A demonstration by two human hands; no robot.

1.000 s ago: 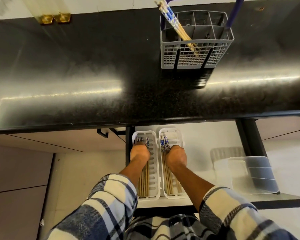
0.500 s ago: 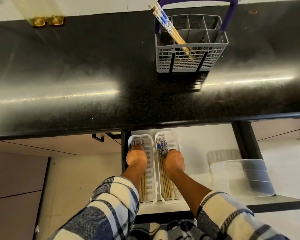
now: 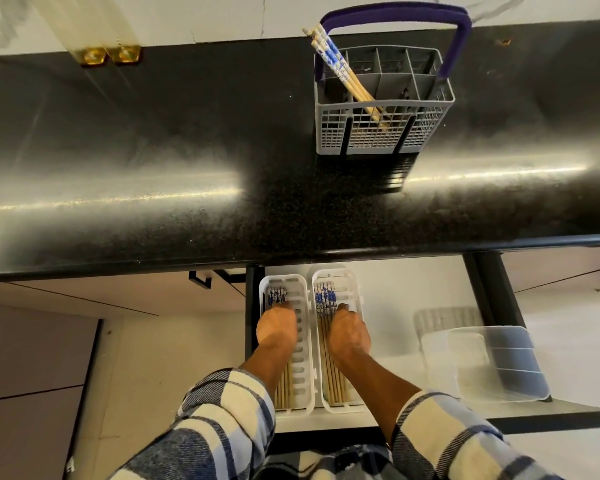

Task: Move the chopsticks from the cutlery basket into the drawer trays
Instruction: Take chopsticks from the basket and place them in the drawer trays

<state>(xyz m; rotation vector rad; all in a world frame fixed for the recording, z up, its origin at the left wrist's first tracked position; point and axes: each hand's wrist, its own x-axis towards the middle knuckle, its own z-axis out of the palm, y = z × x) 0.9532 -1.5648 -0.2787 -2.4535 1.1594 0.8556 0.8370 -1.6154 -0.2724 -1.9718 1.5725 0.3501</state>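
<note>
Head view: an open drawer (image 3: 395,289) sits below the near edge of a black countertop (image 3: 153,150). Two white trays lie side by side at the drawer's left end. The left tray (image 3: 303,341) and the right tray (image 3: 355,292) each hold chopsticks laid lengthwise, blue-patterned ends pointing far. The left hand (image 3: 277,329) reaches down into the left tray over its chopsticks (image 3: 277,295); the right hand (image 3: 349,332) reaches into the right tray over its chopsticks (image 3: 324,297). Both hands show only their backs, fingers hidden, so grip cannot be determined. On the far right of the countertop stands a grey cutlery basket (image 3: 381,133) with a purple handle; a few basket chopsticks (image 3: 340,72) lean in it, tilted left. A clear plastic container (image 3: 499,365) rests in the drawer's right part, well apart from the trays.
</note>
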